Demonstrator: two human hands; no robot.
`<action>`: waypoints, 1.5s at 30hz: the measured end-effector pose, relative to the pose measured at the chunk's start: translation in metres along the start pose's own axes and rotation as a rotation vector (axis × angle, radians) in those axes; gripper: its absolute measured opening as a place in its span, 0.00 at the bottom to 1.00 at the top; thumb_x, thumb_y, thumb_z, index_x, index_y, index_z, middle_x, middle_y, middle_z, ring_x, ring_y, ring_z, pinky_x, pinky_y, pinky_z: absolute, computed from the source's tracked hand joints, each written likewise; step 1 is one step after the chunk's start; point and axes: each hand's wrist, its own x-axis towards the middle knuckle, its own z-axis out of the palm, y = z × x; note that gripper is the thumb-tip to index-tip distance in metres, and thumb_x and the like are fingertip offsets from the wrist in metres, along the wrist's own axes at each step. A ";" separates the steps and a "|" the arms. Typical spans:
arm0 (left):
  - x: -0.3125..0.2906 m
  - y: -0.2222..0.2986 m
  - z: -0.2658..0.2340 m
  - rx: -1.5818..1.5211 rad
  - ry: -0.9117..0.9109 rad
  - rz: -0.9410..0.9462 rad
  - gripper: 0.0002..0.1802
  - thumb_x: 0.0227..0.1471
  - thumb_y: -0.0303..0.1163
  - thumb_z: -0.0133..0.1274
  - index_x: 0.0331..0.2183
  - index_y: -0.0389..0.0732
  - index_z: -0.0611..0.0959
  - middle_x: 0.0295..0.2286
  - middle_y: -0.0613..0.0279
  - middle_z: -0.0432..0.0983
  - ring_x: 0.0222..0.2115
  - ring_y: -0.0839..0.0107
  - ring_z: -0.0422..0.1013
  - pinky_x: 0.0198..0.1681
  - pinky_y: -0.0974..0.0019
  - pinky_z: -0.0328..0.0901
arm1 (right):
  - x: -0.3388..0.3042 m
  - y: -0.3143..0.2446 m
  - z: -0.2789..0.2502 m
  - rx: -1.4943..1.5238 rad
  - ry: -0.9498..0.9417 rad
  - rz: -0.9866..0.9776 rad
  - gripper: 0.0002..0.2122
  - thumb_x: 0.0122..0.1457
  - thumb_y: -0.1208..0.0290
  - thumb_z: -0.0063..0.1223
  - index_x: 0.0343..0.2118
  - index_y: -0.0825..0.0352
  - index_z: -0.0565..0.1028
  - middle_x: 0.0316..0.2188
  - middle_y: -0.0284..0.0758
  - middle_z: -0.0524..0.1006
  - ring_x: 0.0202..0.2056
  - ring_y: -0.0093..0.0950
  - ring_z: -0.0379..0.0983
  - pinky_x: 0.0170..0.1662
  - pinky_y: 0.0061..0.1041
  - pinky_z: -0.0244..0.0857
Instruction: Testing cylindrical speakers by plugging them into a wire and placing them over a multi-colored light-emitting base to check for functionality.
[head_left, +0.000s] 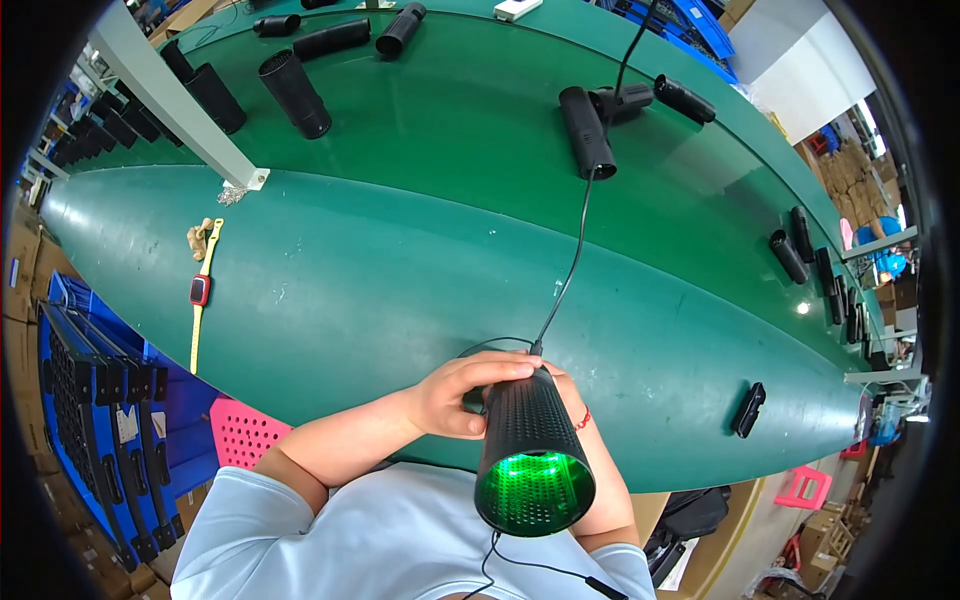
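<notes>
A black perforated cylinder [535, 420] is tilted toward me over the near edge of the bench, and green light glows inside its open end. My left hand [458, 392] grips its far end from the left, fingers laid across the top beside a cable plug. From that plug a thin black cable [575, 262] runs up and away. On the other side my right hand [566, 388] holds the cylinder; its fingers are mostly hidden behind it. A red bracelet circles the right wrist.
Similar black cylinders [294, 94] stand and lie on the green conveyor belt [420, 130] beyond the bench. A red watch with a yellow strap [200, 290] lies left, a small black part [748, 410] right. A grey metal post [175, 100] rises at left; blue crates [95, 430] stand below.
</notes>
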 end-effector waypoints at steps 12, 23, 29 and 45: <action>0.001 0.001 0.000 0.077 0.070 -0.032 0.34 0.46 0.53 0.49 0.47 0.37 0.68 0.47 0.51 0.63 0.46 0.58 0.63 0.51 0.60 0.56 | 0.006 -0.004 0.010 0.128 -0.054 -0.013 0.16 0.51 0.75 0.49 0.44 0.71 0.66 0.31 0.33 0.72 0.29 0.18 0.67 0.33 0.14 0.62; -0.004 -0.007 0.002 0.212 0.087 0.041 0.29 0.43 0.36 0.55 0.48 0.45 0.67 0.47 0.54 0.63 0.45 0.57 0.64 0.47 0.60 0.62 | -0.001 0.003 0.024 0.038 0.064 -0.121 0.14 0.54 0.76 0.45 0.43 0.72 0.67 0.34 0.35 0.72 0.31 0.19 0.68 0.35 0.16 0.63; 0.001 0.004 -0.002 0.223 0.026 -0.104 0.34 0.39 0.25 0.57 0.49 0.59 0.65 0.47 0.55 0.62 0.44 0.55 0.65 0.43 0.61 0.66 | -0.004 0.006 0.019 0.031 0.082 -0.124 0.13 0.54 0.76 0.45 0.43 0.72 0.67 0.34 0.35 0.73 0.32 0.20 0.69 0.35 0.16 0.63; 0.009 0.010 0.007 0.258 0.273 -0.170 0.31 0.43 0.25 0.50 0.50 0.40 0.59 0.46 0.51 0.61 0.44 0.58 0.64 0.46 0.59 0.61 | 0.009 0.007 0.019 -0.104 0.097 -0.061 0.09 0.57 0.73 0.41 0.38 0.70 0.69 0.32 0.35 0.72 0.27 0.21 0.65 0.32 0.17 0.60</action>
